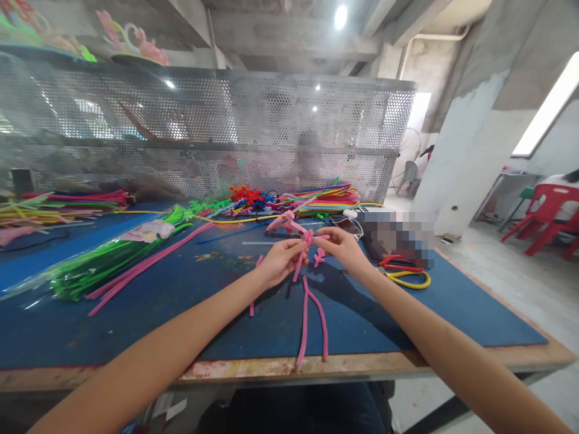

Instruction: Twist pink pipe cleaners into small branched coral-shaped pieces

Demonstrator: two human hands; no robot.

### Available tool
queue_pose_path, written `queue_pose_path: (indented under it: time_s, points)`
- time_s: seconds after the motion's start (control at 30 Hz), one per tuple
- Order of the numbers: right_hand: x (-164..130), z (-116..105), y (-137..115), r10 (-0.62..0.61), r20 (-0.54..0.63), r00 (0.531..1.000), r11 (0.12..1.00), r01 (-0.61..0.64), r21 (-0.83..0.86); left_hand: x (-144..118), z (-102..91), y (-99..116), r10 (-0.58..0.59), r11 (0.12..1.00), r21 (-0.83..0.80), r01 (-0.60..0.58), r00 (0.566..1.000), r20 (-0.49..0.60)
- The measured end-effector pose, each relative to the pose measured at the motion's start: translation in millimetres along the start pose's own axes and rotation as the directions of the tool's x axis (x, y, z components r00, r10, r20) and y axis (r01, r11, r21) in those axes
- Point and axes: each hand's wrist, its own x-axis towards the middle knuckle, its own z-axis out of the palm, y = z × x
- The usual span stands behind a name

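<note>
While pink pipe cleaner [302,256] is pinched above mat centre between left hand [278,262] and right hand [341,246], both closed on it, twist could be loosened if grip is slackened

The counter [136,337] has a blue top with a worn wooden front edge. At the left of the frame lie a bag of green pipe cleaners [94,265] and long pink stems [149,262]. Bent pink stems [312,322] lie at centre, a pink glue gun [284,224] further back, yellow-handled pliers [407,274] at right, mixed coloured stems [325,198] along the rear
</note>
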Motion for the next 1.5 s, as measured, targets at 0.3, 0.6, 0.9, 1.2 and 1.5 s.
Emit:
queue_pose_path:
  time_s: [0.3, 0.6, 0.9, 1.2, 1.5]
  points:
    - [-2.5, 5.2, 9.0, 0.126, 0.218, 0.968, 0.917, -0.197, 0.347, -2.9, 2.7, 2.6, -0.033, 0.999, 0.017, 0.032, 0.998, 0.047]
    - [-2.6, 4.8, 3.0, 0.058, 0.15, 0.987, 0.983, -0.083, 0.163, -2.6, -0.7, 0.9, 0.154, 0.911, 0.375, -0.172, 0.985, 0.078]
    - [-5.7, 6.1, 1.1, 0.202, 0.241, 0.949, 0.92, -0.268, 0.285, -6.8, 5.6, 2.3, 0.228, 0.855, 0.453, -0.251, 0.968, 0.106]
    - [-5.0, 7.0, 0.0, 0.236, 0.193, 0.952, 0.863, -0.297, 0.409, -9.2, 10.8, 2.4, 0.08, 0.986, 0.149, -0.075, 0.996, -0.028]
    - [-3.1, -2.5, 1.3, -0.015, 0.305, 0.952, 0.972, -0.057, 0.228, -7.9, 4.0, 3.6, -0.056, 0.996, 0.071, 0.046, 0.988, 0.145]
